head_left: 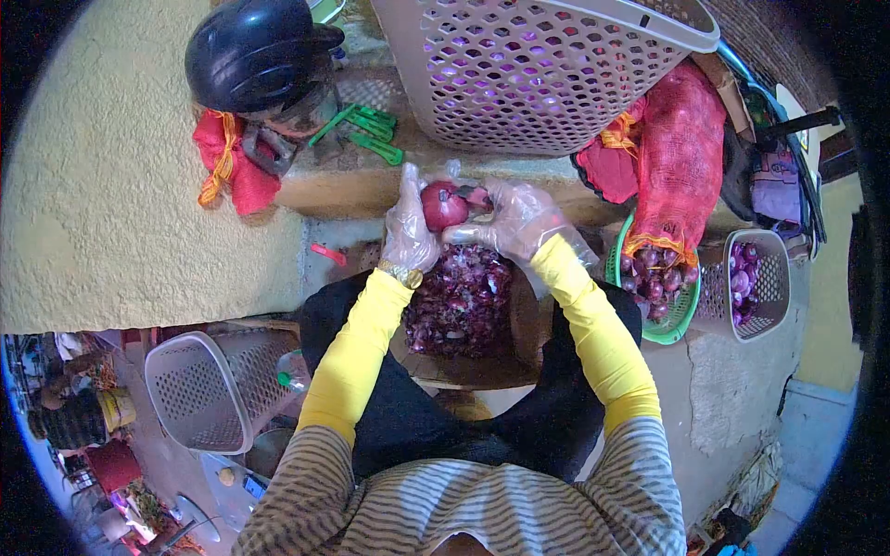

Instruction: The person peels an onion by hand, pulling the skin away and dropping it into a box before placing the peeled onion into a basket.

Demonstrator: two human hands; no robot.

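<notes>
Both my hands wear clear plastic gloves and are raised above the box between my knees. My left hand (411,230) is closed around the side of a red onion (445,206). The fingers of my right hand (528,220) are bent at the onion's other side, pinching a dark reddish piece that looks like onion skin (479,198). Its exact shape is partly covered by the glove. Below the hands, the brown box (464,374) holds a heap of purple onion skins (459,301).
A large perforated basket (547,83) stands ahead on the ledge, beside a red mesh sack (681,148). Onions fill a green basket (688,310) and a grey basket (774,320) at right. A dark helmet (255,56) and another grey basket (190,394) are at left.
</notes>
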